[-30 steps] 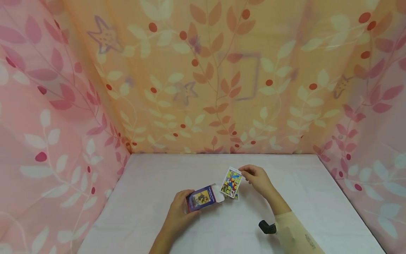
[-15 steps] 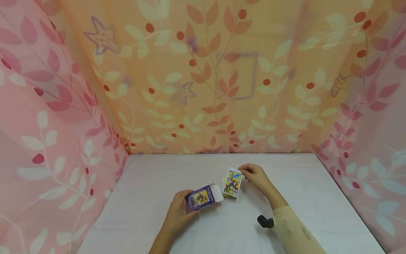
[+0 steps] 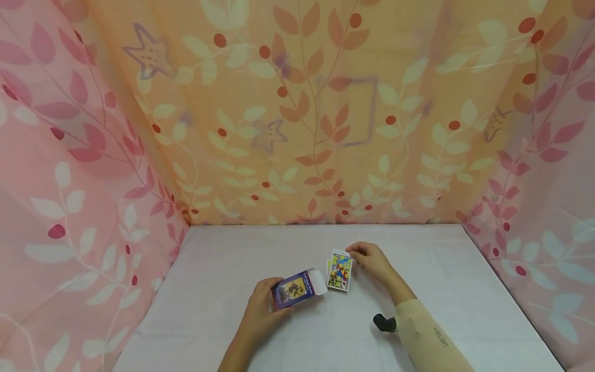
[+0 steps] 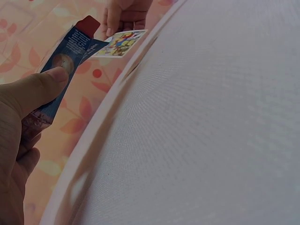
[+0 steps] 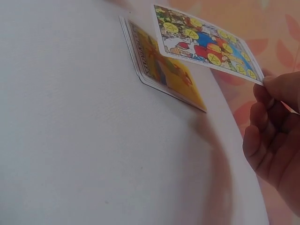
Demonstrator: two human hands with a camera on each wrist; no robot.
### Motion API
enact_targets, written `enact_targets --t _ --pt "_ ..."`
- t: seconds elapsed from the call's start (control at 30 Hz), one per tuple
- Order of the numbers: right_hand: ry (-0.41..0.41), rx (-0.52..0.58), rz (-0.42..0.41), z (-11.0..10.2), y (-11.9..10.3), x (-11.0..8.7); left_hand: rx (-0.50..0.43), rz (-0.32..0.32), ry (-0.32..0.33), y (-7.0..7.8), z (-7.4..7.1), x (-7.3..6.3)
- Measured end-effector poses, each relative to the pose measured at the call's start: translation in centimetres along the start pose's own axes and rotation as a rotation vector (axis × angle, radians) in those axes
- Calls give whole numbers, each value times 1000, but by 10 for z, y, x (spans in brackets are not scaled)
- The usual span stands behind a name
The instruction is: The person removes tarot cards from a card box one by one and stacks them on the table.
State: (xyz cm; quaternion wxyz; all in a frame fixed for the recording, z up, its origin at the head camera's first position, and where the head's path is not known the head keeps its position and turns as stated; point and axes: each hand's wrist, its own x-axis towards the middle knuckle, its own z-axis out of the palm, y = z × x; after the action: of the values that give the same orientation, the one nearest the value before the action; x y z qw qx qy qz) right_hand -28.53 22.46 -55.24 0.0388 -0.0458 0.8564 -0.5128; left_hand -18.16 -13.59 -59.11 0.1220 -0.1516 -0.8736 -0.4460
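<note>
My left hand (image 3: 262,312) grips a small purple-blue card box (image 3: 292,291) with a picture on its front. The box's open end, white flap out, points right toward the cards. In the left wrist view the thumb lies along the box's blue side (image 4: 77,44), and a red flap sticks up at its end. Between thumb and fingers, my right hand (image 3: 375,262) pinches a tarot card (image 3: 340,271) by one corner, its picture of yellow pentacle discs face up. The right wrist view shows this card (image 5: 206,44) tilted above a neat stack of cards (image 5: 157,65) lying face up on the table.
A white cloth covers the table (image 3: 209,289). Flowered curtains, orange behind (image 3: 307,170) and pink at both sides, stand round it. A short black object (image 3: 385,323) juts from the right sleeve (image 3: 427,336).
My right hand has lowered the pinched card slightly over the stack and turned it straighter, covering more of the stack in the head view. The left hand and box stay nearly still.
</note>
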Motion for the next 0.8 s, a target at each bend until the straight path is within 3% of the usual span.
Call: enact_targets --t 0.8 --pt "-15 -57 -24 14 21 19 0 39 11 -4 1 0"
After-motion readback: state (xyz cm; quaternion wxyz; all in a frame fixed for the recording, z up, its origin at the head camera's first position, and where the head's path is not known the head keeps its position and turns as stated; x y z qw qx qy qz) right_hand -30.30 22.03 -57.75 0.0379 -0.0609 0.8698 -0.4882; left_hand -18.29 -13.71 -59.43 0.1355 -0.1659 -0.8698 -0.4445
